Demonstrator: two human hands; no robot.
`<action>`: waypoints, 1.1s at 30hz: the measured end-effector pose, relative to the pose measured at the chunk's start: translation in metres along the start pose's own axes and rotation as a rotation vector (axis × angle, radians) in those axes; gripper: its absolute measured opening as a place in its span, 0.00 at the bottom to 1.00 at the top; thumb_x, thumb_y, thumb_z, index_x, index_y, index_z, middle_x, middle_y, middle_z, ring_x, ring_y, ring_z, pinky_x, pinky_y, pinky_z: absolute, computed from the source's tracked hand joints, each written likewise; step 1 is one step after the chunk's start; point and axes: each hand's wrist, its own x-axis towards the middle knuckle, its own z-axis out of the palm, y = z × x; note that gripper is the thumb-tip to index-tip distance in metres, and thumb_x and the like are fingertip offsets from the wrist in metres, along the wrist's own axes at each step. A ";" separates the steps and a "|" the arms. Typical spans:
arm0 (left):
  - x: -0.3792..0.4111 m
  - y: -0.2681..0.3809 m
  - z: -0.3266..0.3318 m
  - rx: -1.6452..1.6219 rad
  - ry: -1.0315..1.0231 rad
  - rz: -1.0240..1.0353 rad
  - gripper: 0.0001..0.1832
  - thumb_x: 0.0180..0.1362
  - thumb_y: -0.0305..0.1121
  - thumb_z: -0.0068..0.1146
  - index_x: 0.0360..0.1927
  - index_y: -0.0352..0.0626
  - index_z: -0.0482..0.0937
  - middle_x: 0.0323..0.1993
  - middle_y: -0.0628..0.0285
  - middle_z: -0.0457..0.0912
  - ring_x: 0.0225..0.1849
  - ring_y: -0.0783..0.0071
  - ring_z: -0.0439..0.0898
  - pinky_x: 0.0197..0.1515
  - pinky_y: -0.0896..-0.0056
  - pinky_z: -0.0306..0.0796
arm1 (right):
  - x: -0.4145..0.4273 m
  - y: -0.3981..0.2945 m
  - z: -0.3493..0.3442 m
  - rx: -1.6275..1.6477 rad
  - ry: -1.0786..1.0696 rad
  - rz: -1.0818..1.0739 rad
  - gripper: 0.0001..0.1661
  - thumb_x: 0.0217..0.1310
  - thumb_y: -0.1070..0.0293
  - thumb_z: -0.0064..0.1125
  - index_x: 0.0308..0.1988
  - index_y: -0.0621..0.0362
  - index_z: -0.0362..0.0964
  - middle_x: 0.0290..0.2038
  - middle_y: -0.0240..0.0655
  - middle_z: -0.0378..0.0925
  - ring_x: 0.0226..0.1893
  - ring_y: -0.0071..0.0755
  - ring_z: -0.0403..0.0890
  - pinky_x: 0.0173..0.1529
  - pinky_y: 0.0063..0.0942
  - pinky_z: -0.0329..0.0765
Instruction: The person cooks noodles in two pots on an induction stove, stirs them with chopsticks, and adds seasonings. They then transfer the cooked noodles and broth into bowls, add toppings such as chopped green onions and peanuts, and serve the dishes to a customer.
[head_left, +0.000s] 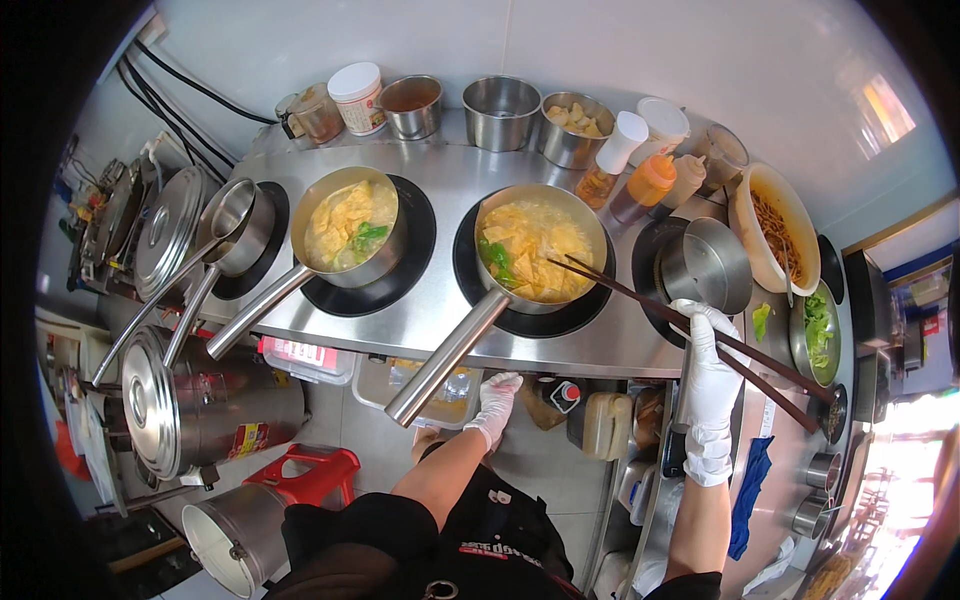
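Note:
My right hand (711, 367), in a white glove, grips a pair of long dark chopsticks (637, 294). Their tips reach into the saucepan (491, 301) on the middle-right burner, where yellow sheets of food (551, 240) and green leaves (495, 259) sit in bubbling broth. My left hand (499, 401), also gloved, is low by the counter's front edge, right of that pan's steel handle (450, 360). Its fingers are bent and partly hidden, and I see nothing in it. A second saucepan (356, 276) to the left holds similar food in broth.
Squeeze bottles (645, 187) and steel pots (501, 112) line the back of the counter. An upturned-looking steel pan (705, 266) rests at the right, near a bowl of dark sauce (776, 225) and a bowl of lettuce (816, 337). A ladle (180, 277) lies across the left pot (251, 240).

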 end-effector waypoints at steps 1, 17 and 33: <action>-0.015 0.007 0.026 0.140 0.076 0.011 0.05 0.54 0.25 0.66 0.32 0.42 0.81 0.32 0.68 0.81 0.32 0.79 0.75 0.38 0.77 0.69 | -0.003 0.005 -0.002 0.002 0.016 0.010 0.09 0.68 0.71 0.55 0.41 0.64 0.79 0.42 0.37 0.83 0.44 0.29 0.80 0.55 0.28 0.73; -0.060 0.066 0.044 0.772 0.154 -0.080 0.10 0.60 0.34 0.63 0.37 0.36 0.82 0.31 0.65 0.82 0.31 0.77 0.79 0.34 0.76 0.72 | -0.002 0.002 0.062 0.032 -0.194 -0.137 0.10 0.56 0.82 0.62 0.40 0.63 0.82 0.42 0.41 0.83 0.46 0.33 0.82 0.55 0.28 0.75; -0.154 0.260 -0.137 0.439 0.696 -0.067 0.15 0.67 0.37 0.48 0.48 0.39 0.79 0.42 0.55 0.86 0.40 0.66 0.83 0.43 0.65 0.75 | 0.017 -0.080 0.159 0.100 -0.249 -0.219 0.08 0.63 0.76 0.57 0.41 0.63 0.81 0.44 0.42 0.83 0.46 0.36 0.81 0.57 0.32 0.74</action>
